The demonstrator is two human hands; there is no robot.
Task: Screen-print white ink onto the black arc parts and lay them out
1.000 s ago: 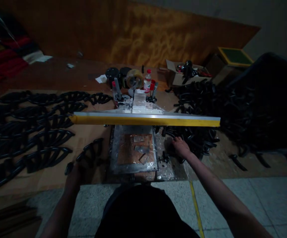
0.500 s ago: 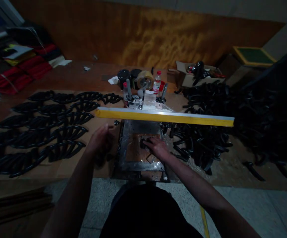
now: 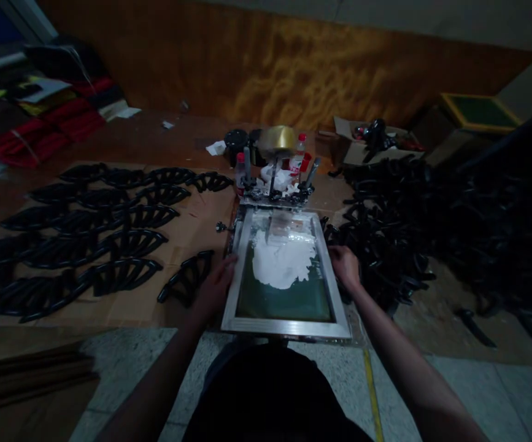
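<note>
A metal-framed screen point(image 3: 288, 326) lies flat over the work base, with white paste point(image 3: 279, 261) spread on its green mesh. A squeegee-like block point(image 3: 288, 226) sits at the far end of the mesh. My left hand point(image 3: 219, 279) is at the frame's left edge, its fingers dark and partly hidden. At the right edge, my right hand point(image 3: 345, 265) has its fingers closed on the frame. Near my left hand lies a group of curved black pieces point(image 3: 186, 277). Whatever lies under the screen is hidden.
Rows of black curved pieces point(image 3: 127, 276) cover cardboard on the left. A heap of black pieces point(image 3: 380, 245) is close on the right. Behind the screen are clamps point(image 3: 275, 191), a tape roll point(image 3: 277, 140), bottles point(image 3: 300, 146) and an open carton point(image 3: 355, 150).
The screen has come down from its raised, edge-on position to lie flat. My right hand has left the base for the frame's right side; my left hand has moved to its left edge.
</note>
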